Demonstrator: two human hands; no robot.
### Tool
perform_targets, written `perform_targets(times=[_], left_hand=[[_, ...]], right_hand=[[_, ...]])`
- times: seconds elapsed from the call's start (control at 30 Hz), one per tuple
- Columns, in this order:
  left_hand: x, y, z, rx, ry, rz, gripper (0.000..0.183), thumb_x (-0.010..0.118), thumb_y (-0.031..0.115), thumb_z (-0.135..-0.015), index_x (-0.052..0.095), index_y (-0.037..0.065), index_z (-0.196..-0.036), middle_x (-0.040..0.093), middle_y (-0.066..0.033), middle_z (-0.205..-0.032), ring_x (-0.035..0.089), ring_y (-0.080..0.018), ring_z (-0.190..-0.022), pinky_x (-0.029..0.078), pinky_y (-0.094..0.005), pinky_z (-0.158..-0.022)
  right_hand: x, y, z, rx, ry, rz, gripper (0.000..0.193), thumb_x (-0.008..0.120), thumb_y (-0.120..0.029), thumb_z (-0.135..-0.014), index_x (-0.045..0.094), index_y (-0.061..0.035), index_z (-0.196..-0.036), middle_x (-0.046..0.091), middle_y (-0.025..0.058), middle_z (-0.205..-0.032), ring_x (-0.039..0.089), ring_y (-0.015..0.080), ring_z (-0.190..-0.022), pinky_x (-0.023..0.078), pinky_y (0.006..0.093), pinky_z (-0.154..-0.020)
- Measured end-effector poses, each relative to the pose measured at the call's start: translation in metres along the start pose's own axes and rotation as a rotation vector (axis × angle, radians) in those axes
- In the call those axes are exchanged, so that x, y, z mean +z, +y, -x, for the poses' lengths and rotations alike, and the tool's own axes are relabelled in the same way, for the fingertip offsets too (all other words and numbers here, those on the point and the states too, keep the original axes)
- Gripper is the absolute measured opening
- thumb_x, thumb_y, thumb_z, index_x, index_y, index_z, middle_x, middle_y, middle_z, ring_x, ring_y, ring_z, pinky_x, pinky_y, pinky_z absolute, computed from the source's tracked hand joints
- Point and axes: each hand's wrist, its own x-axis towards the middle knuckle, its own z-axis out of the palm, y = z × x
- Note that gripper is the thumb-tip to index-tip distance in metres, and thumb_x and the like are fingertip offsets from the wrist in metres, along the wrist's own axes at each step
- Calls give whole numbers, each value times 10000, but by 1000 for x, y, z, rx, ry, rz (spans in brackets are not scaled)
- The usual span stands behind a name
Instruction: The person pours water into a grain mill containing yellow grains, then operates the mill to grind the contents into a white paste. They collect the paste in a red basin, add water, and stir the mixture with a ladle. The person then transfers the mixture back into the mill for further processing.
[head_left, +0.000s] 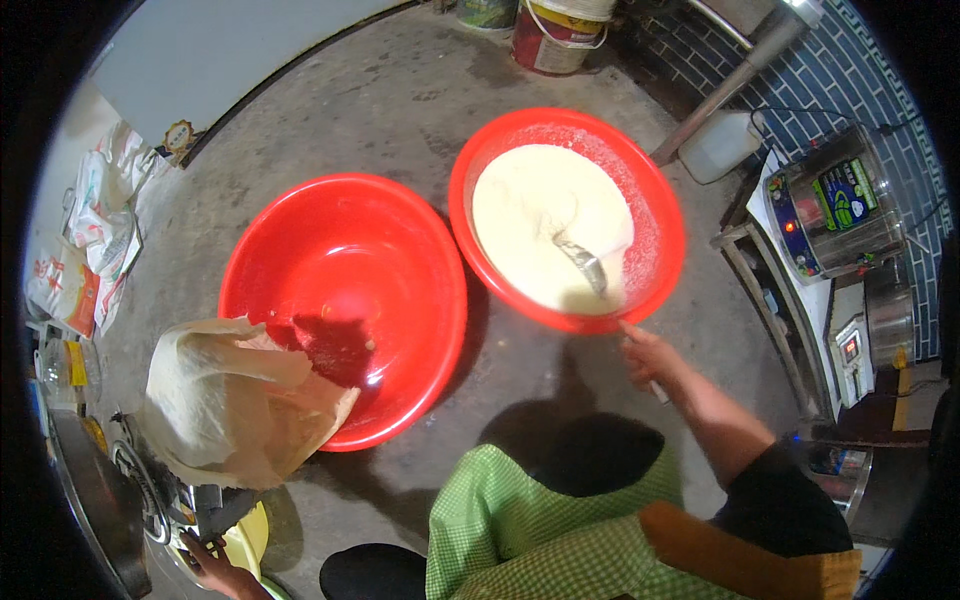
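Note:
My right hand (650, 358) is closed round the handle of a metal ladle (585, 265), just outside the near rim of a red basin (668, 245). The ladle's head lies partly sunk in thick, pale cream batter (520, 230). To the left is a second red basin (345, 225), with only a little residue inside. A whitish cloth (225, 400) drapes over its near-left rim from a metal machine (205, 497). At the lower left, my left hand (212, 570) grips a dark part of that machine; its exact shape is hard to see.
Below the machine sits a yellow container (250, 535). White bags (100, 215) line the left side. A red bucket (550, 40) stands at the back. On the right, a steel appliance (835, 205) rests on a low stand (775, 310), near a translucent jug (718, 148).

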Motion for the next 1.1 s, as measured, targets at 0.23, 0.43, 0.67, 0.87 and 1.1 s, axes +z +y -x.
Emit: perform_targets(times=[0.23,0.43,0.67,0.87,1.1], left_hand=[[-1,0,-7,-81,-7,45,450,606,331,-925,557,12,-1238,598,-97,-1034,548,-189,-868,472,-321,-711],[-1,-1,-6,-91,29,13,411,596,358,-923,589,45,-1188,592,-78,-965,522,-171,-837,455,-308,-702],[-4,0,-8,-92,-4,28,442,584,362,-926,573,49,-1238,602,-78,-1115,547,-177,-917,469,-317,-765],[-1,-2,-5,-40,16,-21,451,569,338,-935,548,40,-1273,599,-107,-1202,573,-201,-984,484,-339,-787],[-5,-7,-13,-87,34,-25,450,627,327,-898,577,22,-1225,625,-111,-1047,588,-189,-891,502,-315,-751]], right_hand=[[47,-44,-37,-143,-158,-139,510,424,-170,-970,289,-80,-1454,384,-32,-581,301,80,-386,308,226,-364],[41,-117,-112,-539,72,418,546,492,-118,-924,338,-57,-1443,466,10,-695,451,92,-538,394,251,-460],[-30,-77,-182,-550,466,1294,511,466,-237,-944,370,-119,-1431,659,194,-1011,640,287,-920,498,355,-794],[-55,-28,-86,-570,241,1259,485,541,-121,-912,441,-90,-1385,649,191,-1058,641,272,-920,496,349,-800],[-31,-72,71,-293,154,1136,536,554,-72,-897,419,-135,-1412,625,99,-880,577,148,-714,489,301,-675]])
